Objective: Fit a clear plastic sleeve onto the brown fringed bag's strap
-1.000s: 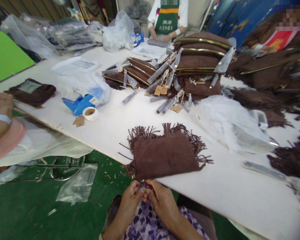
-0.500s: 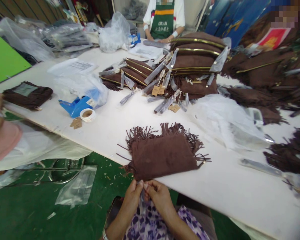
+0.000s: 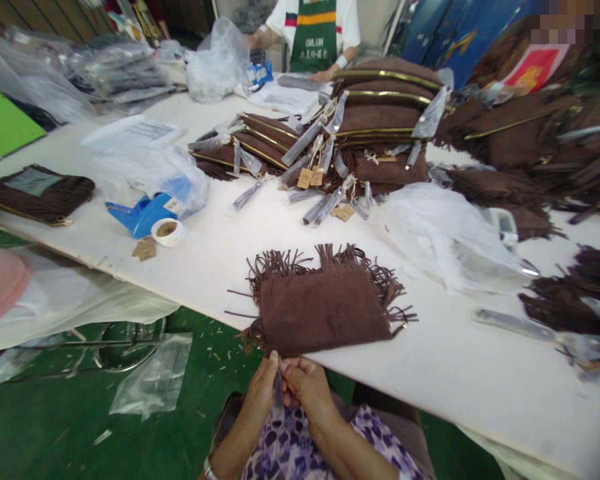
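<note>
A brown fringed suede bag [image 3: 325, 310] lies flat at the table's near edge, its fringe spread toward the far side. Just below its near left corner, my left hand [image 3: 263, 387] pinches a plastic-wrapped strap [image 3: 278, 393] that hangs down over my lap. My right hand [image 3: 305, 385] is closed right beside it, thumb and fingers together at the strap's upper part. Fingers hide the exact spot where the strap meets the bag, and whether anything else small is held there.
Stacked brown bags [image 3: 385, 100] with gold zips and tags stand across the table [image 3: 220, 247]. Left are a blue tape dispenser [image 3: 143, 212], a white tape roll [image 3: 168, 231] and another fringed bag [image 3: 37, 193]. A clear plastic bag [image 3: 445, 233] lies right. A co-worker in a green apron [image 3: 314, 37] stands opposite.
My view has shifted slightly. Both hands stay at the strap, the right turned a little. The co-worker opposite has moved one arm out to the side, toward the plastic bag.
</note>
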The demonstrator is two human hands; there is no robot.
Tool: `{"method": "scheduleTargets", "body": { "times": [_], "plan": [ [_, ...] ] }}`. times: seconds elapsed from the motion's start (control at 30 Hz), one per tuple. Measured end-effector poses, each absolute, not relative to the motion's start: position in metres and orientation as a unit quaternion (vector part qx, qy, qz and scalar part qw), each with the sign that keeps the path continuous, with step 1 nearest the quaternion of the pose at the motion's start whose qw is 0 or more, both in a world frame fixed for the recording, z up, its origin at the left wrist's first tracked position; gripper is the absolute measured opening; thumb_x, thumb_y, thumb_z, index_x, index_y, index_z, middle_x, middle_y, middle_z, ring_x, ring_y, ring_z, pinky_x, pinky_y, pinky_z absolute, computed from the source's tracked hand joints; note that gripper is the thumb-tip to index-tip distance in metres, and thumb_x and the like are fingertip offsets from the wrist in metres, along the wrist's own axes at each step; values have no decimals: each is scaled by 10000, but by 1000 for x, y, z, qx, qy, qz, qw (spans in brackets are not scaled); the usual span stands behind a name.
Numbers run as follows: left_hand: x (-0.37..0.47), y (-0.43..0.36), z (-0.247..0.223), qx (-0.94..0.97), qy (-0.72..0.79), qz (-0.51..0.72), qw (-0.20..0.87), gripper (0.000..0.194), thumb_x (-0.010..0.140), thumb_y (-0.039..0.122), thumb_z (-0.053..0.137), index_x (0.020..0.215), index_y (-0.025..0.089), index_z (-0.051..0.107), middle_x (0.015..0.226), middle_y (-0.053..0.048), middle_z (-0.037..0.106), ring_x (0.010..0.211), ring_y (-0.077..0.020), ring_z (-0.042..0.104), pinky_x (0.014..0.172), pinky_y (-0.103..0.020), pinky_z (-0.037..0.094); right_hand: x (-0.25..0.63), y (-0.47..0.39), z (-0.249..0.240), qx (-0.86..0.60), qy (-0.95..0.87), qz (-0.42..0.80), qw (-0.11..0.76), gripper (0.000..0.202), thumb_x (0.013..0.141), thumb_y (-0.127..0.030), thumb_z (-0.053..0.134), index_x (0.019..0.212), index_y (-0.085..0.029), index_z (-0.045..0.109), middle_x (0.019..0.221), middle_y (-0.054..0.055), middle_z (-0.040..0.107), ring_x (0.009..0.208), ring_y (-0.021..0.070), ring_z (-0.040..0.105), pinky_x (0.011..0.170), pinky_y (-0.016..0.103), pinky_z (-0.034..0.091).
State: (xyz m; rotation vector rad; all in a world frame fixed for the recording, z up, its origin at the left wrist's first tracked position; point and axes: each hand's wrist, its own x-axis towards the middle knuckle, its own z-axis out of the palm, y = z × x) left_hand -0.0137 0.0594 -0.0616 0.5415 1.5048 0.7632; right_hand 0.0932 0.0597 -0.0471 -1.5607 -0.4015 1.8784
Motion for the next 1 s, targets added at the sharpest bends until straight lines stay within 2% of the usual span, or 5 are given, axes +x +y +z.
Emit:
{"method": "scheduleTargets", "body": {
  "times": [0.1, 0.27, 0.57, 0.77, 1.0],
  "plan": [
    [-17, 56, -50, 177, 617, 351, 682, 491, 723, 637, 635, 853, 164, 662, 691, -45, 673, 726, -256, 638, 657, -350, 497, 89, 59, -48, -614, -136, 703, 334, 358, 634, -487, 645, 725, -148, 574, 454, -44, 520, 339, 75, 418, 355, 190, 252],
    [-27, 43, -31, 78, 521, 379, 761, 344, 821, 409, 655, 1046, 150, 643, 899, -92, 717, 874, -244, 667, 758, -336, 513, 87, 55, -47, -642, -159, 661, 354, 224, 664, -360, 597, 684, -137, 605, 482, -51, 486, 412, 66, 378, 417, 195, 291],
    [-18, 49, -33, 9, 521, 454, 723, 207, 718, 230, 763, 896, 159, 684, 967, -80, 713, 1011, -241, 637, 866, -301, 501, 93, 48, -41, -707, -424, 488, 287, 191, 847, -319, 497, 778, -201, 630, 667, 1, 649, 615, 154, 582, 607, 235, 404],
    [-13, 58, -36, 3, 527, 468, 709, 155, 636, 216, 782, 754, 164, 695, 852, -62, 706, 916, -241, 645, 790, -300, 532, 96, 49, -31, -705, -539, 402, 224, 207, 910, -317, 448, 867, -240, 635, 766, -1, 709, 701, 170, 666, 643, 227, 400],
    [-9, 52, -47, 14, 552, 505, 664, 184, 614, 226, 792, 760, 156, 704, 816, -34, 678, 801, -171, 616, 755, -253, 518, 95, 45, -35, -679, -628, 314, 212, 220, 934, -249, 419, 891, -224, 633, 762, 9, 707, 690, 154, 665, 625, 220, 372]
  ]
}}
